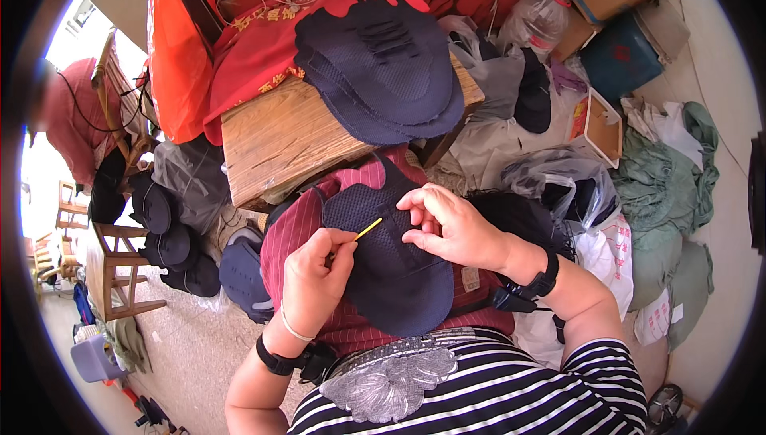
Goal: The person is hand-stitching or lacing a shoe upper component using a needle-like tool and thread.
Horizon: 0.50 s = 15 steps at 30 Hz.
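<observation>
At frame centre, left hand (316, 266) pinches a yellow stick (369, 229) over a dark cap (405, 295); right hand (456, 228) spreads; slack grip could drop the stick

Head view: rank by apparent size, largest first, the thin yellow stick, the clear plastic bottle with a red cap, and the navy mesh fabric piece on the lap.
1. Navy mesh fabric piece
2. Clear plastic bottle with a red cap
3. Thin yellow stick

The bottle is farther away, so true sizes may compare differently.
</observation>
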Motion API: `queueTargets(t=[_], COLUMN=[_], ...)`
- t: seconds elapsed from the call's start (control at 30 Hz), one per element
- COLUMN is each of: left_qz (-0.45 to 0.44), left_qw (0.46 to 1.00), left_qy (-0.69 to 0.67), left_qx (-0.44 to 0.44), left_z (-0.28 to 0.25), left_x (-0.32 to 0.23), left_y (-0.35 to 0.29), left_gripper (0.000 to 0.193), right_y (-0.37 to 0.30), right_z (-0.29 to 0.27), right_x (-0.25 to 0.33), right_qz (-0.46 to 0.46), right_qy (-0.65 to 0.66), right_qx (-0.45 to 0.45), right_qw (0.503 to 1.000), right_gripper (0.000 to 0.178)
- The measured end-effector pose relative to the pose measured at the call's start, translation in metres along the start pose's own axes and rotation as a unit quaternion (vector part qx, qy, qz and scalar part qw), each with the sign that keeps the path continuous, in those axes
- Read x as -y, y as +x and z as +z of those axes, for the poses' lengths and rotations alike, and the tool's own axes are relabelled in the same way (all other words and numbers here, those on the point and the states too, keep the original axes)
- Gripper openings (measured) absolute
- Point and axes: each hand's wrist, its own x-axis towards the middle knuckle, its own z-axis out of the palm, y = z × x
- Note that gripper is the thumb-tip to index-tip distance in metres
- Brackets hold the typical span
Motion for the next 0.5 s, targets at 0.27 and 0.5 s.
queueTargets(t=[0.27,0.5], left_qz=[0.057,-0.04], left_qw=[0.998,0.994], left_qy=[-0.014,-0.101], left_qx=[-0.013,0.015], left_z=[0.015,0.012], left_x=[0.001,-0.01], left_y=[0.022,0.023], left_gripper=[0.007,0.007], right_y=[0.017,0.03], right_z=[-0.009,-0.023], right_x=[-0.007,-0.002], right_qz=[0.076,0.005], right_qy=[0.128,0.033], right_qx=[0.04,0.078], right_qw=[0.988,0.996], right_gripper=[0.026,0.024])
